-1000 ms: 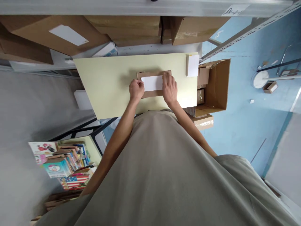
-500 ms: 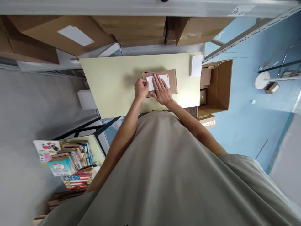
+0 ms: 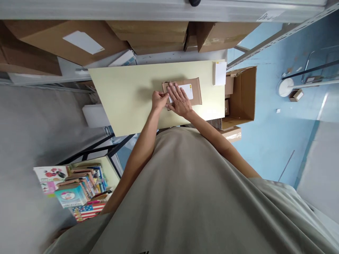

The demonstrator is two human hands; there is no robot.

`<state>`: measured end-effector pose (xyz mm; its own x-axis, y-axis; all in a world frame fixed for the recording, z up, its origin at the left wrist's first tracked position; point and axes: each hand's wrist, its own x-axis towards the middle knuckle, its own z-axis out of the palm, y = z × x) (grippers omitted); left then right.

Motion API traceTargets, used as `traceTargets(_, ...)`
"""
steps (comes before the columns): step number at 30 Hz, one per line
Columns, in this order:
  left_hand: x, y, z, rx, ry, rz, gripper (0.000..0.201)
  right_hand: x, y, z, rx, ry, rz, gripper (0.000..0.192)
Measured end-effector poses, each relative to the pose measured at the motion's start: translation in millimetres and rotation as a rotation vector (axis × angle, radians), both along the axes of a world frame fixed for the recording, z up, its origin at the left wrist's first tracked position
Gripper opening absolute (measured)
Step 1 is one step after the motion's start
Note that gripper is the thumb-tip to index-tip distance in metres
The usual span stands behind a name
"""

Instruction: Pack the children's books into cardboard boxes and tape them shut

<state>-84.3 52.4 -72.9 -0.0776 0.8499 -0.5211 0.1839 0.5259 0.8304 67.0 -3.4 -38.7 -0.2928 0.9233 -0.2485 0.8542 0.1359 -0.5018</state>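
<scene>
A flat brown cardboard package (image 3: 196,92) lies on the pale yellow tabletop (image 3: 122,95). On its upper face is a white label (image 3: 188,91) with a small yellow mark near its right end. My right hand (image 3: 180,101) rests flat across the label's left part, fingers stretched out and hiding that portion. Close beside it, my left hand (image 3: 159,100) is closed in a pinch at the package's left edge, near the label's end. Whatever its fingertips hold is too small to make out.
A white stack of labels (image 3: 220,73) sits at the table's right end. Beyond stands an open cardboard box (image 3: 245,100) with smaller boxes inside. A metal shelf (image 3: 159,11) with large cartons (image 3: 156,37) borders the far side. Books (image 3: 82,185) fill a lower-left surface.
My right hand has slid slightly left over the label, covering more of its left end. My left hand stays pinched at the left edge. The whole view has shifted a little.
</scene>
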Motion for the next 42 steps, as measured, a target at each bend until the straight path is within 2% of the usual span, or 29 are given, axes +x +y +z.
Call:
traceTargets(3,0.3,0.2,-1.4,-0.133,-0.010,0.059,0.041,-10.5,-1.9,-3.0,-0.002,-0.033,-0.059,0.093)
traceTargets(5,1.8,-1.4,-2.2,-0.163,-0.032,0.083,0.038,-13.9,-7.9,-2.9,-0.003,-0.065,-0.078,0.093)
traceTargets(9,4.3,-7.6,-2.8,-0.110,-0.056,0.100,0.040,-8.4,-30.7,8.0,-0.005,-0.124,-0.040,0.094)
traceTargets(13,2.7,-18.7,8.3,0.003,0.032,0.015,0.038,4.6,-57.1,27.7,-0.084,-0.223,-0.058,0.092)
traceTargets(17,-4.9,-31.8,28.7,0.097,0.117,-0.115,0.034,17.5,-77.0,41.8,-0.109,-0.195,-0.271,0.087)
traceTargets(20,-10.7,-37.3,39.4,0.142,0.156,-0.216,0.029,33.2,-86.1,43.4,-0.084,-0.134,-0.466,0.084)
traceTargets(23,-12.2,-39.7,42.6,0.158,0.170,-0.272,0.035,59.1,-89.6,36.2,-0.066,-0.060,-0.638,0.088)
traceTargets(25,-10.3,-41.6,42.3,0.097,0.142,-0.250,0.041,79.4,-88.9,26.6,-0.078,0.031,-0.737,0.095)
traceTargets(27,-6.7,-45.2,41.6,0.009,0.083,-0.194,0.040,98.2,-86.1,14.5,-0.132,0.172,-0.801,0.104)
traceTargets(30,0.1,-55.2,42.4,-0.080,-0.003,-0.151,0.033,118.1,-79.7,-2.3,-0.227,0.361,-0.791,0.105)
traceTargets(33,5.3,-71.6,48.6,-0.112,0.013,-0.097,0.039,132.2,-76.5,-6.3,-0.243,0.437,-0.694,0.087)
traceTargets(35,8.1,-85.2,58.1,-0.077,0.073,-0.003,0.049,144.4,-79.6,2.6,-0.213,0.485,-0.612,0.073)
traceTargets(37,14.0,-99.1,71.7,-0.020,0.148,0.071,0.057,161.6,-87.4,19.3,-0.170,0.552,-0.540,0.064)
traceTargets(39,27.7,-110.8,85.8,0.020,0.229,0.085,0.058,182.6,-97.8,38.5,-0.143,0.614,-0.510,0.057)
traceTargets(42,66.4,-122.6,97.8,-0.004,0.364,0.039,0.054,214.8,-113.7,57.7,-0.169,0.654,-0.541,0.052)
